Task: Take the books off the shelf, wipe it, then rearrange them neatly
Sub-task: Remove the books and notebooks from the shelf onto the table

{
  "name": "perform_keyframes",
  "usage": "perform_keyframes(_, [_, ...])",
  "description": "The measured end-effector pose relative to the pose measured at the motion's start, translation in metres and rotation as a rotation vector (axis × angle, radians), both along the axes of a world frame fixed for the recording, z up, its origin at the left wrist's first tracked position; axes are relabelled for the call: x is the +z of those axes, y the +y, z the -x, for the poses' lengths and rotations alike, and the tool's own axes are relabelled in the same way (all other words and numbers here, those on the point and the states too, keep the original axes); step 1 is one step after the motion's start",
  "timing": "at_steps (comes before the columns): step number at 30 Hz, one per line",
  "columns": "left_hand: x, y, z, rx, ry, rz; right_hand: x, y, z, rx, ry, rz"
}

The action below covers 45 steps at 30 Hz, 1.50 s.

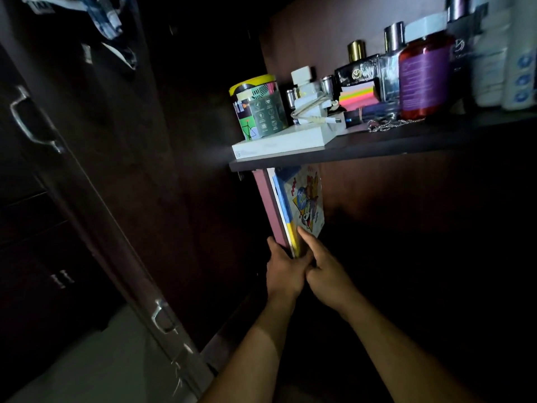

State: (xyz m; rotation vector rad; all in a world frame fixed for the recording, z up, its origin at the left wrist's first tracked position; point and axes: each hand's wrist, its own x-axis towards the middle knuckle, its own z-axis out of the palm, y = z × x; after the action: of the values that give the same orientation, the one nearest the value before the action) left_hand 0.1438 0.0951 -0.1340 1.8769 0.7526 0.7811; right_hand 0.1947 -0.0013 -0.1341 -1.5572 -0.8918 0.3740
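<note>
1. Two shelves in view: upper shelf (pixel 377 146) carries bottles, a tin (pixel 258 107) at its left end.
2. Books (pixel 293 210) stand upright beneath its left end.
3. Left hand (pixel 283 269) grasps their bottom edge.
4. Right hand (pixel 325 271): forefinger against cover, remaining fingers curled.

Pink-spined book (pixel 268 207); cartoon-print blue-yellow book (pixel 308 205); yellow-lidded tin (pixel 257 107).

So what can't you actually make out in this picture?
- Head view: the surface under the books is lost in darkness.
- Top edges of the books are hidden behind the upper shelf.
- The left hand covers their bottom corner; the right hand overlaps it.
- Label text on the red bottle is blurred.
</note>
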Motion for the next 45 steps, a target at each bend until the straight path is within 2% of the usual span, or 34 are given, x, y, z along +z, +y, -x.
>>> perform_keyframes(2, [0.001,-0.001,-0.003,0.066,0.062,-0.028,0.002,-0.002,0.0,0.011,0.022,-0.011])
perform_keyframes(5, [0.005,-0.001,-0.001,0.149,0.037,-0.079,0.001,-0.002,0.004,0.037,-0.004,0.006])
perform_keyframes(8, [0.007,-0.004,0.003,0.142,0.049,-0.059,0.002,-0.005,0.004,-0.109,-0.069,-0.049])
perform_keyframes(13, [0.003,-0.01,0.022,-0.204,-0.082,0.097,0.009,-0.019,-0.001,-0.425,-0.075,-0.131])
perform_keyframes(16, [0.003,-0.015,0.035,-0.446,-0.104,0.206,0.011,-0.048,-0.001,-0.803,-0.194,-0.038])
perform_keyframes(18, [0.005,-0.025,0.045,-0.547,-0.1,0.269,0.012,-0.08,-0.003,-1.014,-0.182,0.043])
perform_keyframes(20, [0.005,-0.034,0.057,-0.587,-0.103,0.319,0.008,-0.112,-0.005,-1.005,-0.088,0.116])
perform_keyframes(24, [0.02,-0.059,0.087,-0.504,-0.008,0.393,0.003,-0.167,0.026,-0.689,-0.026,0.35])
perform_keyframes(27, [0.027,-0.08,0.114,-0.546,0.162,0.405,0.004,-0.202,0.054,-0.645,-0.026,0.276])
perform_keyframes(32, [0.039,-0.127,0.163,-0.785,0.547,0.425,0.007,-0.265,0.111,-0.692,0.093,0.132])
perform_keyframes(36, [0.044,-0.17,0.181,-0.75,0.58,0.263,-0.002,-0.324,0.167,-0.731,0.024,0.19])
perform_keyframes(39, [0.045,-0.201,0.194,-0.69,0.6,-0.105,-0.005,-0.354,0.204,-0.757,0.046,0.177])
perform_keyframes(41, [0.043,-0.221,0.202,-0.653,0.656,-0.332,0.0,-0.371,0.222,-0.762,0.15,0.139])
perform_keyframes(45, [0.043,-0.263,0.215,-0.609,0.631,-0.525,0.017,-0.395,0.234,-0.824,0.415,0.094])
